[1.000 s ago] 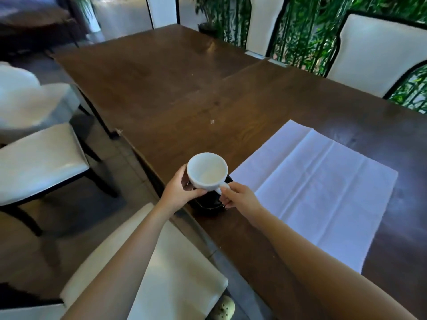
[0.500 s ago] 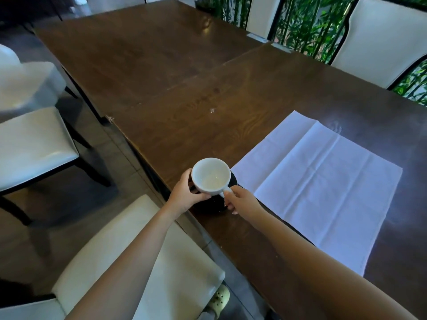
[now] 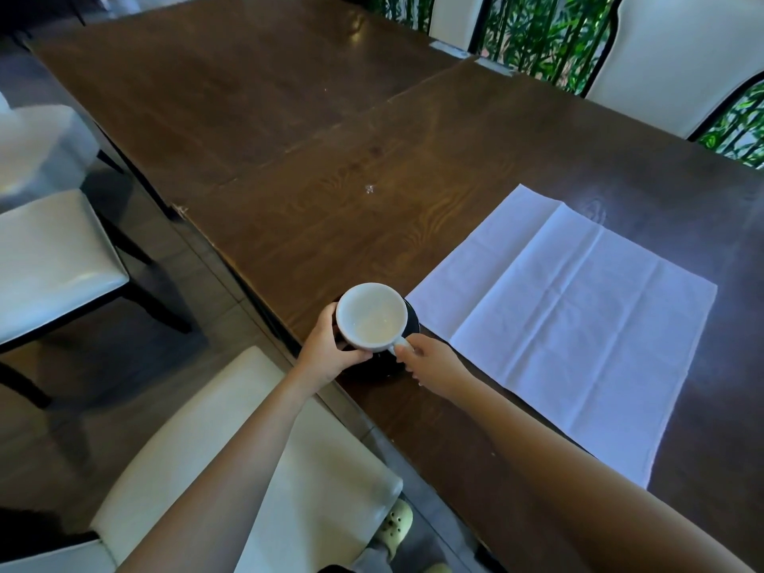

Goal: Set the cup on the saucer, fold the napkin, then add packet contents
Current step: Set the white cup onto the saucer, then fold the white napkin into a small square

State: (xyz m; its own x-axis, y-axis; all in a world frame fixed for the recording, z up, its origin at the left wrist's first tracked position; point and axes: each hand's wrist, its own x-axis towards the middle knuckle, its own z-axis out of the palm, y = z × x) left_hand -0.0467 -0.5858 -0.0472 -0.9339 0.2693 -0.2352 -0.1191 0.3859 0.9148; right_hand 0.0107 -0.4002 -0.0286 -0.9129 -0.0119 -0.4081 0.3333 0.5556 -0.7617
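Note:
A white cup (image 3: 371,316) sits over a dark saucer (image 3: 411,324) near the table's front edge. My left hand (image 3: 328,352) wraps the cup's left side. My right hand (image 3: 430,359) pinches the cup's handle at its lower right. Most of the saucer is hidden under the cup and my hands, so I cannot tell whether the cup rests on it. A white napkin (image 3: 570,320) lies spread flat on the table to the right of the cup, with fold creases showing. No packet is in view.
The dark wooden table (image 3: 330,159) stretches away to the back. A white-cushioned chair (image 3: 264,465) stands below my arms, another chair (image 3: 49,258) at the left, and more chairs (image 3: 678,60) behind the table. Green plants stand beyond them.
The cup, held by both hands, has come down closer to the saucer. The view has tilted down and shifted slightly; the napkin has not moved.

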